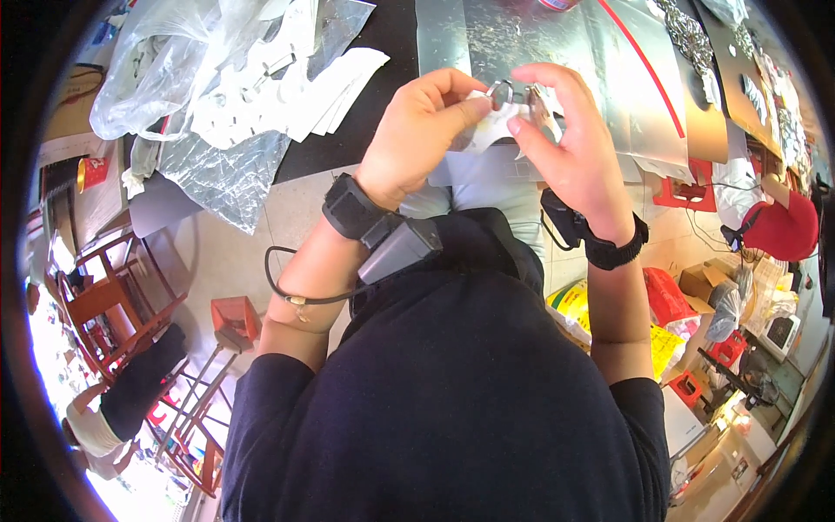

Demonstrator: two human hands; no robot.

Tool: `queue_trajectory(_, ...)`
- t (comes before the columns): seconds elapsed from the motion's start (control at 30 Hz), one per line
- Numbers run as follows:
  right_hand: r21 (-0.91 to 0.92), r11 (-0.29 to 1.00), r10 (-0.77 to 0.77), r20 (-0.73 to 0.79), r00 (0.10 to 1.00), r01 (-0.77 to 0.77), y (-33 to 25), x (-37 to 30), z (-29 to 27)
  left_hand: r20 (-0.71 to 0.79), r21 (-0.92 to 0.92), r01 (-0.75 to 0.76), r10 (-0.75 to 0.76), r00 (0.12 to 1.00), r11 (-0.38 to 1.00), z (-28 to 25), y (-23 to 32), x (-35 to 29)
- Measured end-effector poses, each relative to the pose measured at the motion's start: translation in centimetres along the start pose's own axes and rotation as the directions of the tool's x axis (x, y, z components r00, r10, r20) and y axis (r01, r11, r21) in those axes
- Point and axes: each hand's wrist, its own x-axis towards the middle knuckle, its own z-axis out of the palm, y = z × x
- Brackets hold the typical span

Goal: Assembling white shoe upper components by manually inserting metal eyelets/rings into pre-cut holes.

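Both my hands are raised over the near edge of the table, close together. My left hand (426, 126) pinches a small white card (496, 132) and the near side of a shiny metal band (499, 92) between thumb and fingers. The fingers of my right hand (570, 139) curl round the other end of the metal band, thumb pointing in toward the card. The band looks like a looped bracelet or watch strap; its exact kind is too small to tell. Black straps with small devices are on both wrists.
White cut cards (335, 96) and clear plastic bags (156, 78) lie on the table's left. A red strip (648, 74) crosses the clear sheet on the right, near metal chains (683, 30). Wooden chairs (113, 296) and another person (130, 400) are at left; boxes and red stools (687, 187) at right.
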Motion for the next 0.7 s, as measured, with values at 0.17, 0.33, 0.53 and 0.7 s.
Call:
queue_trajectory(0.17,-0.060,0.997,-0.066,-0.199,0.978,0.055,1.0,-1.7,-1.0,-0.023,-0.337,0.003,-0.011,1.000,0.941,-0.6,-0.9,0.1)
queue_trajectory(0.33,0.701,0.520,0.591,0.117,0.798,-0.488,1.3,-5.9,-0.9,-0.085,-0.434,-0.067,0.033,0.996,0.898,0.0,-1.3,-0.1)
queue_trajectory(0.53,0.873,-0.027,0.583,0.409,0.702,-0.487,-0.4,-4.4,0.5,-0.086,-0.392,-0.104,0.076,0.993,0.914,1.0,-0.7,-0.6)
queue_trajectory(0.7,0.918,-0.134,0.496,0.389,0.777,-0.374,0.7,-4.0,1.4,-0.075,-0.273,-0.165,0.150,0.986,0.948,1.9,-0.3,-1.3)
